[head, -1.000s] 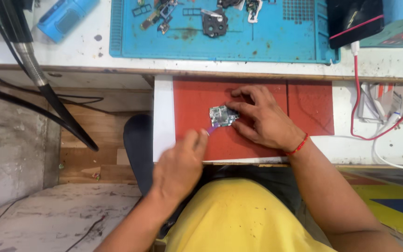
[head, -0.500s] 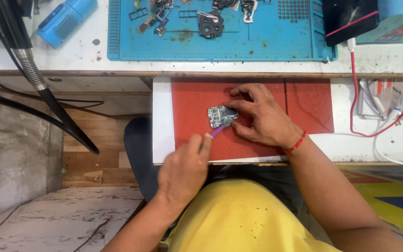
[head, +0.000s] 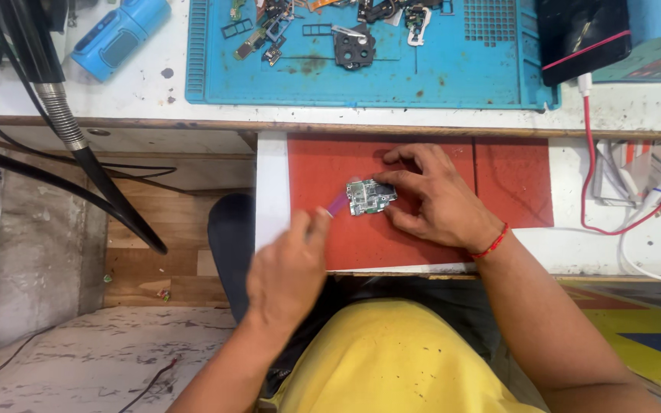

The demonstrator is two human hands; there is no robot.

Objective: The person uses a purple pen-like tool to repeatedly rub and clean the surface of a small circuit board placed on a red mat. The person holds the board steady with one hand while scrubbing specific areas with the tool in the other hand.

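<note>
- Far left: black hose [head: 78,145] and cables hanging off the bench edge, well apart from the work, so little danger there
- Left hand [head: 288,268] closed on a thin purple tool [head: 336,203], tip aimed at the left edge of the small green circuit board [head: 369,196]; blurred, so exact contact impossible to tell
- Could slip: too much push on that slim tool and the tip may skid across the board, scraping tiny parts or jabbing the fingers on the other side
- Circuit board lying on the red mat [head: 323,164], near its middle, pinned only at its right edge; could pivot or flick off toward the lap if pried from the left
- Right hand [head: 437,200] spread narrow over the board, fingertips pressing its right side, red thread at the wrist; a light grip here likely the cause of any shift
- Above: blue mat [head: 361,80] with loose small parts, far enough away to stay undisturbed
- Far right: red cable [head: 592,138] trailing near the forearm; could snag on a sudden pull-back
</note>
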